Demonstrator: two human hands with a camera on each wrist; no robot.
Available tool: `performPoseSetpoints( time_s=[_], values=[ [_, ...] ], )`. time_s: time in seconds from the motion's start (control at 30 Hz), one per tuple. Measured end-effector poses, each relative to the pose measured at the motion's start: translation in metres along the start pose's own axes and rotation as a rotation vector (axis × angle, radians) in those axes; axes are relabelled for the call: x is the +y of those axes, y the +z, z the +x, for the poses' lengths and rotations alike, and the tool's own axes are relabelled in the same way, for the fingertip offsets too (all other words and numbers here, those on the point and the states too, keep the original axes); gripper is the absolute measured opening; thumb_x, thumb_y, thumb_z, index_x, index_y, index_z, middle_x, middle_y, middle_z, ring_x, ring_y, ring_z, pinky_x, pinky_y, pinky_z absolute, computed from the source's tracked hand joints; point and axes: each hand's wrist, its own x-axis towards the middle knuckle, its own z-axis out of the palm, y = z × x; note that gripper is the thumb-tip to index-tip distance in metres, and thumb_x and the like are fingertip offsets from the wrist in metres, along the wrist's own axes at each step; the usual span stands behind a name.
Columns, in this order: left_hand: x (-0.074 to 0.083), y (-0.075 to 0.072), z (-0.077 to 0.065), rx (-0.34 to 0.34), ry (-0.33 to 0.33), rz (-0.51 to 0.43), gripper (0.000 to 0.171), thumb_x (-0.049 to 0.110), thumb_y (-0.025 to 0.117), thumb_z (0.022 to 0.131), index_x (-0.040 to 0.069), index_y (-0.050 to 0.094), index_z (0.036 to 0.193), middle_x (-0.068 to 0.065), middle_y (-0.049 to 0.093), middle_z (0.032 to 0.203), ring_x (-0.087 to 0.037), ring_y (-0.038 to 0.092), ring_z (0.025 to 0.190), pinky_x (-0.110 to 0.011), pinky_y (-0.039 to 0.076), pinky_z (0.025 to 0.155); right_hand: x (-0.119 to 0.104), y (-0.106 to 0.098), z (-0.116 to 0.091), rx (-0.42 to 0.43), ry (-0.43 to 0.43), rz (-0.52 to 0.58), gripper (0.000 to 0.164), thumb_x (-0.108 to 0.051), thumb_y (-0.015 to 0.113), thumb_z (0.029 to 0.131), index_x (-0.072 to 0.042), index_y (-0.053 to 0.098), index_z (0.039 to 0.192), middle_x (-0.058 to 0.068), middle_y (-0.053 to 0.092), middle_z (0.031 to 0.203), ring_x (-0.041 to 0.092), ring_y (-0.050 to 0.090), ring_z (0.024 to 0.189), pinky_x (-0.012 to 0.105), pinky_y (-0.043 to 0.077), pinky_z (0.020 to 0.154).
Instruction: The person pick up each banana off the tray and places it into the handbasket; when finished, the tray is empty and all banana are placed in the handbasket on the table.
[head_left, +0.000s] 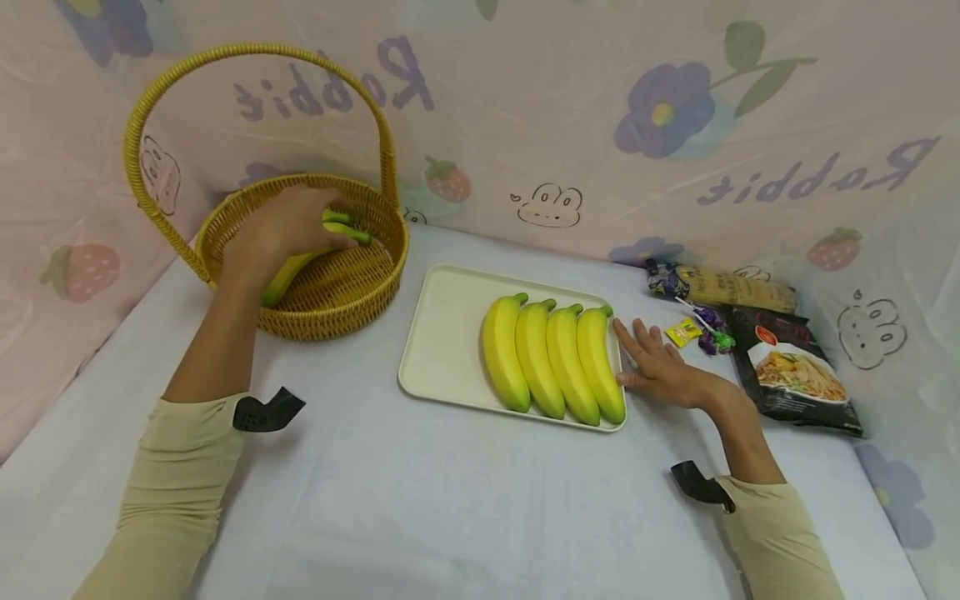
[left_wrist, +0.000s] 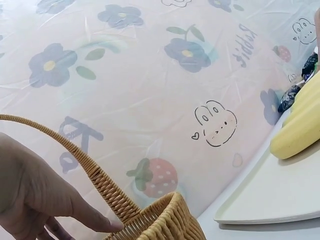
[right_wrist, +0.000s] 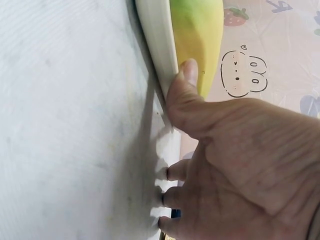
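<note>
Inside the wicker basket (head_left: 330, 321), my left hand (head_left: 281, 221) reaches over yellow bananas (head_left: 288, 275) with green stems, and hides their middles. In the left wrist view its thumb stretches straight near the basket rim (left_wrist: 175, 205), the other fingers curve downward, and the bananas are out of sight. A pale rectangular tray (head_left: 450, 333) carries several bananas (head_left: 540, 358) side by side, stems to the back. At the tray's right edge lies my right hand (head_left: 660, 367), fingers spread. Its thumb (right_wrist: 187, 80) is right at the rim beside the end banana (right_wrist: 197, 35).
The basket's tall arched handle (head_left: 255, 50) rises above my left hand. Right of the tray lie a yellow candy packet (head_left: 682, 332), purple-wrapped lollipops (head_left: 708, 329), a black noodle packet (head_left: 798, 371) and a long yellowish package (head_left: 727, 287). A printed curtain (head_left: 510, 117) stands behind.
</note>
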Motion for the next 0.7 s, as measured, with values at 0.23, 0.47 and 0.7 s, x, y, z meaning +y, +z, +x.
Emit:
performPoseSetpoints(
  time_s=[0.23,0.47,0.7],
  values=[
    [0.008,0.000,-0.001,0.006,0.044,-0.022,0.067,0.031,0.068,0.102,0.000,0.043,0.156,-0.028,0.043,0.161,-0.051,0.034,0.151,-0.065,0.027,0.125,-0.010,-0.002,-0.001,-0.010,0.000,-0.005,0.094,-0.050,0.052,0.107,-0.013,-0.010,0.168,0.035,-0.023,0.167,0.061,-0.024,0.152,0.081,-0.013,0.117],
    [0.014,0.002,-0.001,0.023,0.082,-0.023,0.068,0.032,0.069,0.101,-0.003,0.044,0.154,-0.029,0.047,0.157,-0.050,0.041,0.146,-0.064,0.033,0.123,-0.003,-0.001,-0.001,0.003,-0.048,0.038,0.098,-0.059,0.052,0.103,-0.022,-0.011,0.168,0.035,-0.025,0.166,0.061,-0.028,0.150,0.081,-0.016,0.115],
    [0.022,0.006,0.000,0.032,0.112,-0.023,0.066,0.035,0.068,0.102,0.000,0.047,0.153,-0.027,0.049,0.156,-0.050,0.041,0.146,-0.063,0.033,0.123,-0.006,-0.002,-0.003,0.002,-0.033,0.019,0.095,-0.054,0.051,0.106,-0.018,-0.011,0.168,0.036,-0.023,0.167,0.062,-0.026,0.151,0.081,-0.015,0.115]
  ],
)
